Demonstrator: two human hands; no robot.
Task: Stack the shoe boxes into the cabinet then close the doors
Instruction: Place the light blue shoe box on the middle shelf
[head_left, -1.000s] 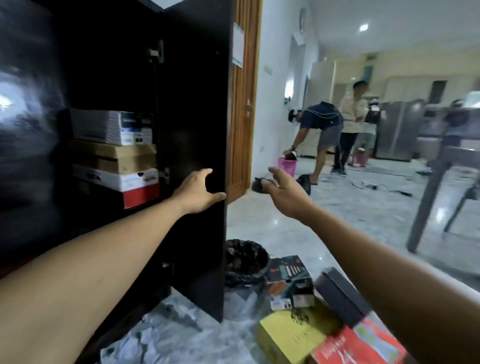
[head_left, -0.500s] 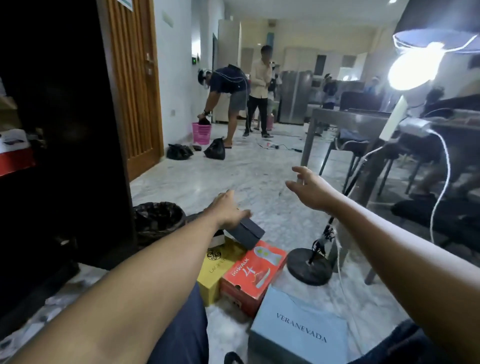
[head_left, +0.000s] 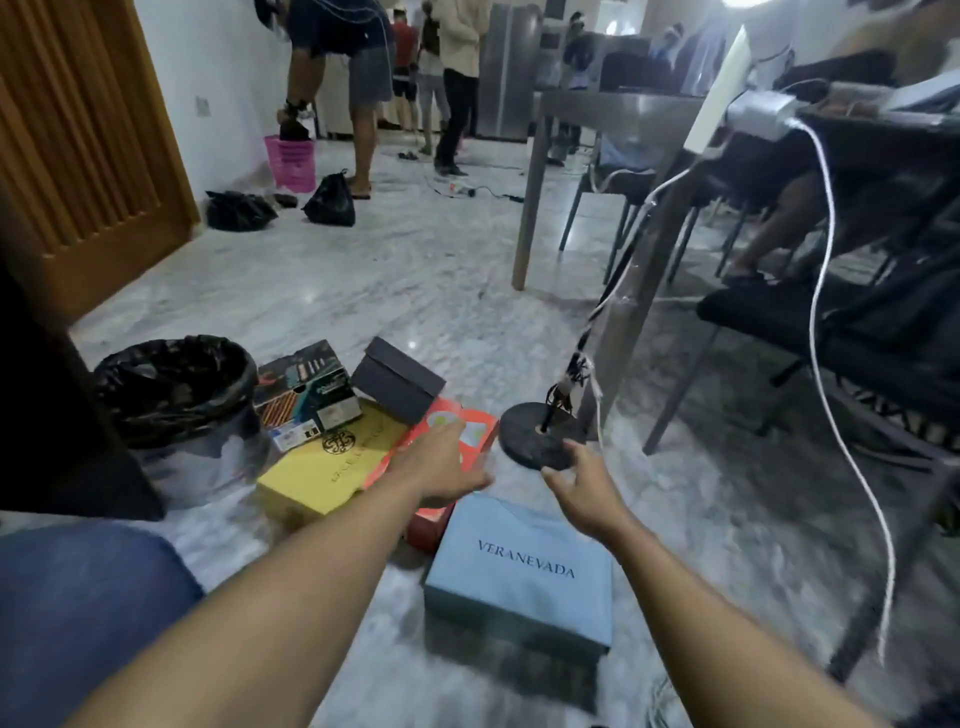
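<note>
Five shoe boxes lie on the marble floor (head_left: 415, 280), beside the dark cabinet (head_left: 57, 426) at the left edge. The light blue box (head_left: 519, 571) marked VERANEVADA is the nearest one; its long axis runs from near to far, a little turned to the left, with the lid up. Beyond it the red-orange box (head_left: 470, 434) lies flat, its long axis going away and to the right, touching the yellow box (head_left: 324, 467) at its left side. A dark grey box (head_left: 397, 379) rests tilted on these two, and a patterned box (head_left: 306, 389) leans beside the black-lined bin (head_left: 176, 395).

The left hand (head_left: 434, 465) reaches forward with the arm nearly straight, palm down, directly over the red-orange box. Its fingers are spread and loose, and they grip nothing. The right hand (head_left: 579, 486) is also stretched out, above the far right corner of the blue box and just in front of the round lamp base (head_left: 540, 434). Its fingers are half curled and apart, with nothing between them.
</note>
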